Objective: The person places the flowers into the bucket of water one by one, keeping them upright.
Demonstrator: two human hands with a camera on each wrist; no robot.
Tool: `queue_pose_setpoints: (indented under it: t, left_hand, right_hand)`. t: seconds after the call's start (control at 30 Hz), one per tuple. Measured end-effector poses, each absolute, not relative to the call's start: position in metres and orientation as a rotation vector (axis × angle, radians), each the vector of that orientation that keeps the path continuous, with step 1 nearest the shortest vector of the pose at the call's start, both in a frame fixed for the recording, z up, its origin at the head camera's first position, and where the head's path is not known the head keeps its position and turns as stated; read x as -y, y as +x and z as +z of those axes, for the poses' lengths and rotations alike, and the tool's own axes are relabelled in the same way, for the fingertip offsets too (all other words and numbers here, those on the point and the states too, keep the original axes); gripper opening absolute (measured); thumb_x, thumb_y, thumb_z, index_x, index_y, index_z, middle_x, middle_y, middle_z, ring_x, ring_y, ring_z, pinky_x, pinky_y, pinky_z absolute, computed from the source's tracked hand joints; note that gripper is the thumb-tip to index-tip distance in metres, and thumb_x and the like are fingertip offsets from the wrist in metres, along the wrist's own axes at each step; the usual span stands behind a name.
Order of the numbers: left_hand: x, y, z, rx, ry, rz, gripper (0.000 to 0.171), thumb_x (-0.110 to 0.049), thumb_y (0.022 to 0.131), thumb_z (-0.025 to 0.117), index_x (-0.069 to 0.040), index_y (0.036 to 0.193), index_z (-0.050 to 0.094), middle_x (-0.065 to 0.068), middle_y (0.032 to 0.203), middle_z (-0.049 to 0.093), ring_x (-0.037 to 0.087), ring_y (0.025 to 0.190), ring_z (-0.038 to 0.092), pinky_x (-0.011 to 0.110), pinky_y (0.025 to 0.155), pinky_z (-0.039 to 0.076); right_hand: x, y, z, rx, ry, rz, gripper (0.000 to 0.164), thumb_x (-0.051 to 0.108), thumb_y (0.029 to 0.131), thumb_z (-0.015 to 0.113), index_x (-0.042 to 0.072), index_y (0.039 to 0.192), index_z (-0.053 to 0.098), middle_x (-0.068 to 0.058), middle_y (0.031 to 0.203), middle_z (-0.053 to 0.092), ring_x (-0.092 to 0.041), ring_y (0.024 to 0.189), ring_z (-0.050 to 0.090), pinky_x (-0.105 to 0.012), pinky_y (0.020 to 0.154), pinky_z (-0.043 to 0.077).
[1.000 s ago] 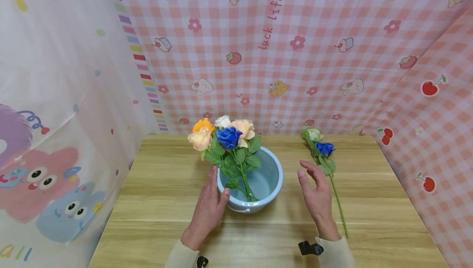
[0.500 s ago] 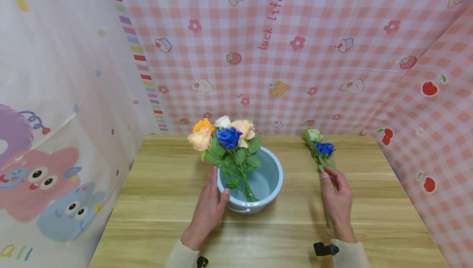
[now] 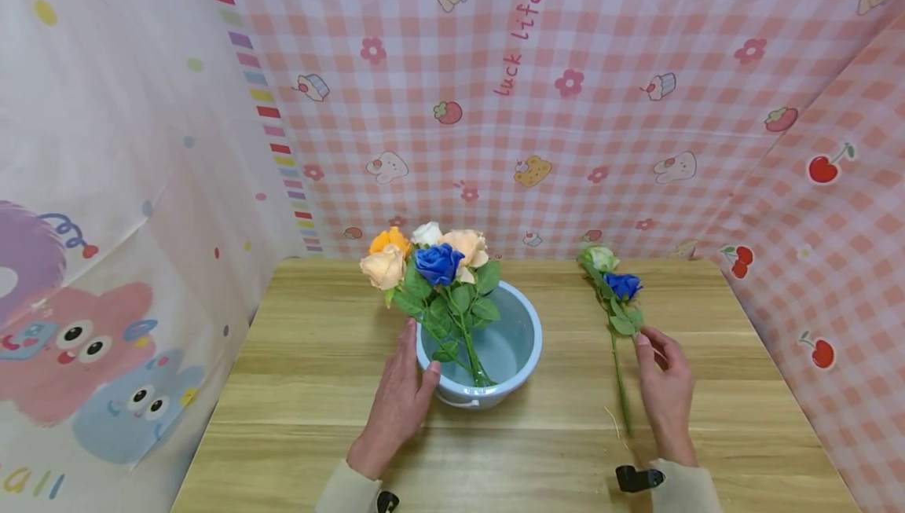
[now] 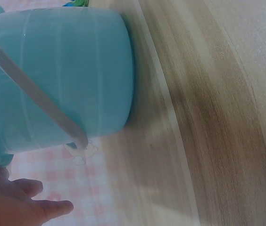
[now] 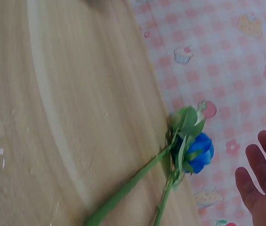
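Several roses, orange, cream, white and blue [image 3: 438,263], lean in a light blue bucket [image 3: 536,332] with their stems inside. My left hand [image 3: 397,399] rests against the bucket's left side, thumb by the rim. In the left wrist view its fingers stretch out straight beside the bucket [image 4: 67,70]. At the right a blue rose [image 3: 624,287] and a pale green-white rose [image 3: 601,259] lie on the table. My right hand [image 3: 666,387] is beside their stems, fingertips near the blue rose's leaves, hiding its lower stem. The right wrist view shows these fingers extended, apart from the blue rose [image 5: 200,153].
The wooden table [image 3: 318,340] is bounded by a pink checked cloth [image 3: 537,120] behind and at the right, and a white cartoon cloth [image 3: 141,207] at the left. Thin loose strands [image 3: 613,423] lie near the stem's end.
My right hand has moved rightward from between the bucket and the loose roses, across them to the right of the visible stem. My left hand and the bucket stay in place.
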State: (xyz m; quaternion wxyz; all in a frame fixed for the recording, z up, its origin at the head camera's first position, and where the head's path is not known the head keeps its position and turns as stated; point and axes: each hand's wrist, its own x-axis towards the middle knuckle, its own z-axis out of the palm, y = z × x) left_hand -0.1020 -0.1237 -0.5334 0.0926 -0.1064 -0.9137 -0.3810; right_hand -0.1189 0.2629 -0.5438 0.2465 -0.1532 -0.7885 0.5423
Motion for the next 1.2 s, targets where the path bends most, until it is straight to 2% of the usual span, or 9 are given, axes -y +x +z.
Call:
queue_pose_setpoints:
  t: [0.1, 0.33, 0.73, 0.8, 0.9, 0.97, 1.0, 1.1, 1.2]
  left_hand:
    - [0.124, -0.102, -0.534, 2.71, -0.316, -1.133, 0.072, -0.03, 0.108, 0.048, 0.0, 0.165, 0.014, 0.023, 0.169, 0.02, 0.042, 0.154, 0.024, 0.067, 0.117, 0.028]
    - [0.124, -0.102, -0.534, 2.707, -0.313, -1.128, 0.072, -0.03, 0.108, 0.047, 0.0, 0.164, 0.014, 0.023, 0.169, 0.02, 0.042, 0.153, 0.025, 0.068, 0.117, 0.029]
    - [0.124, -0.102, -0.533, 2.706, -0.316, -1.13, 0.072, -0.032, 0.109, 0.047, 0.001, 0.164, 0.014, 0.023, 0.169, 0.02, 0.044, 0.153, 0.025, 0.067, 0.117, 0.029]
    - [0.124, -0.102, -0.533, 2.706, -0.319, -1.134, 0.072, -0.034, 0.109, 0.046, 0.001, 0.164, 0.014, 0.023, 0.169, 0.019, 0.044, 0.153, 0.025, 0.067, 0.117, 0.029]
    - [0.125, -0.102, -0.533, 2.709, -0.319, -1.142, 0.073, -0.037, 0.11, 0.044, 0.0, 0.165, 0.013, 0.022, 0.17, 0.019, 0.043, 0.153, 0.025, 0.066, 0.118, 0.028]
    - [0.125, -0.102, -0.533, 2.71, -0.319, -1.143, 0.073, -0.037, 0.11, 0.043, 0.0, 0.165, 0.013, 0.022, 0.17, 0.019, 0.043, 0.153, 0.025, 0.065, 0.118, 0.028]
    - [0.125, -0.102, -0.533, 2.711, -0.318, -1.145, 0.073, -0.038, 0.11, 0.043, 0.0, 0.165, 0.013, 0.021, 0.17, 0.018, 0.043, 0.153, 0.024, 0.065, 0.118, 0.028]
    - [0.125, -0.102, -0.534, 2.709, -0.322, -1.143, 0.073, -0.038, 0.11, 0.043, 0.0, 0.165, 0.013, 0.021, 0.17, 0.018, 0.043, 0.154, 0.024, 0.065, 0.118, 0.028]
    - [0.125, -0.102, -0.534, 2.705, -0.329, -1.137, 0.073, -0.037, 0.11, 0.043, 0.0, 0.165, 0.013, 0.021, 0.17, 0.018, 0.043, 0.153, 0.024, 0.065, 0.118, 0.028]
  right_hand:
    - [-0.269, -0.119, -0.547, 2.174, -0.484, 1.476, 0.04, 0.03, 0.104, 0.063, 0.0, 0.13, 0.068, 0.01, 0.116, 0.065, 0.005, 0.105, 0.055, -0.012, 0.093, 0.044]
    - [-0.281, -0.117, -0.553, 2.262, -0.537, 1.41, 0.043, 0.034, 0.105, 0.06, 0.001, 0.132, 0.067, -0.012, 0.126, 0.067, 0.01, 0.099, 0.053, -0.006, 0.085, 0.043]
    - [-0.305, -0.116, -0.562, 2.452, -0.619, 1.424, 0.043, 0.028, 0.104, 0.063, -0.002, 0.134, 0.064, -0.025, 0.134, 0.064, 0.02, 0.087, 0.048, -0.001, 0.07, 0.042]
    - [-0.309, -0.116, -0.564, 2.521, -0.623, 1.41, 0.044, 0.028, 0.104, 0.064, -0.004, 0.135, 0.063, -0.027, 0.136, 0.062, 0.012, 0.091, 0.055, -0.002, 0.069, 0.042]
    - [-0.314, -0.116, -0.566, 2.633, -0.618, 1.383, 0.047, 0.028, 0.104, 0.063, -0.006, 0.136, 0.06, -0.029, 0.138, 0.06, -0.013, 0.105, 0.066, -0.008, 0.075, 0.044]
    - [-0.316, -0.117, -0.567, 2.693, -0.617, 1.385, 0.048, 0.027, 0.104, 0.062, -0.006, 0.138, 0.058, -0.029, 0.139, 0.059, -0.032, 0.117, 0.063, -0.017, 0.082, 0.046]
    - [-0.317, -0.117, -0.568, 2.723, -0.62, 1.384, 0.048, 0.027, 0.104, 0.061, -0.006, 0.139, 0.057, -0.029, 0.139, 0.059, -0.038, 0.121, 0.06, -0.022, 0.084, 0.046]
    - [-0.32, -0.118, -0.57, 2.778, -0.618, 1.382, 0.048, 0.024, 0.104, 0.061, -0.007, 0.14, 0.055, -0.03, 0.136, 0.059, -0.04, 0.121, 0.058, -0.031, 0.084, 0.047]
    - [-0.322, -0.118, -0.572, 2.815, -0.611, 1.349, 0.044, 0.021, 0.103, 0.062, -0.007, 0.137, 0.058, -0.027, 0.128, 0.063, -0.035, 0.111, 0.061, -0.028, 0.077, 0.049]
